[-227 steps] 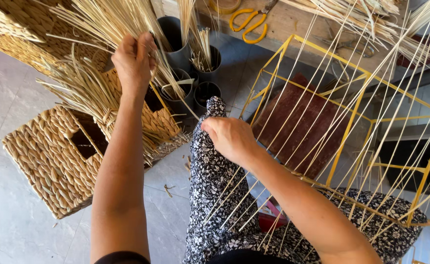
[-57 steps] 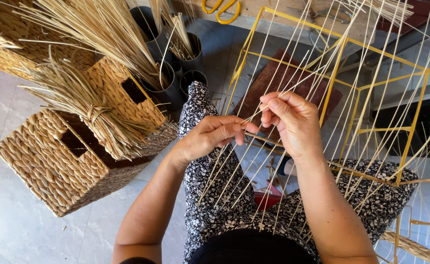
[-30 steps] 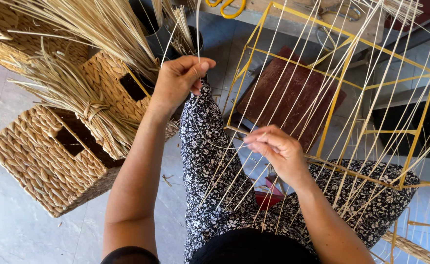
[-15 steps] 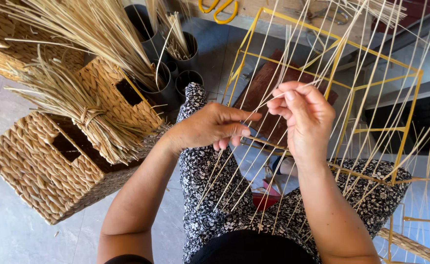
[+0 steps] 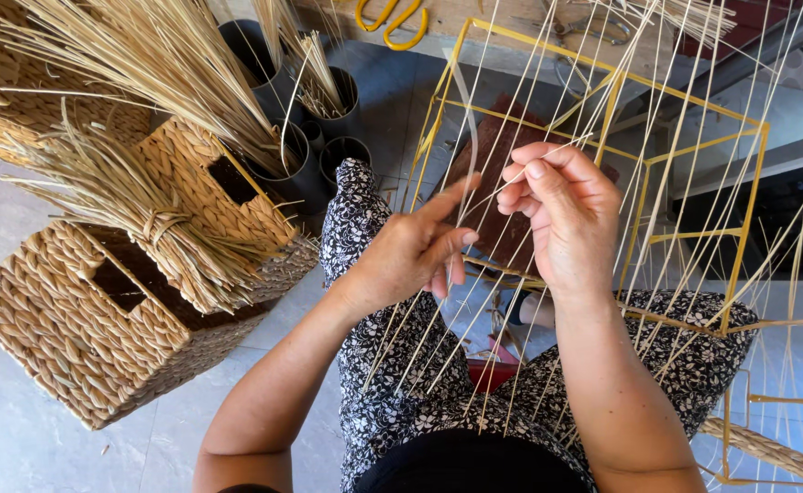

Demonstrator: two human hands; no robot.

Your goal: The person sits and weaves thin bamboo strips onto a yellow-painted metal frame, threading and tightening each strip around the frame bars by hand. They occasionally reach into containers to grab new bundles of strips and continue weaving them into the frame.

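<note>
Straw strands run in long pale lines from the person's lap up and away across the yellow wire frame, which stands at the right of the scene over the patterned trousers; both hands meet among these strands near the middle. The right hand has its fingers curled, thumb and forefinger pinched on one thin strand; the left hand sits just beside it on the left, forefinger stretched up along a flat pale strip, the other fingers bent loosely round a few strands; whether it truly grips them I cannot tell. Left of the hands lie two woven baskets, the nearer one large and square with a handle hole; a tied bundle of straw rests across them. Farther off, dark round tubes hold upright sheaves of the same straw. At the far edge, yellow-handled scissors lie on a wooden ledge. A second small yellow frame shows at the near right, over the pale tiled floor.
</note>
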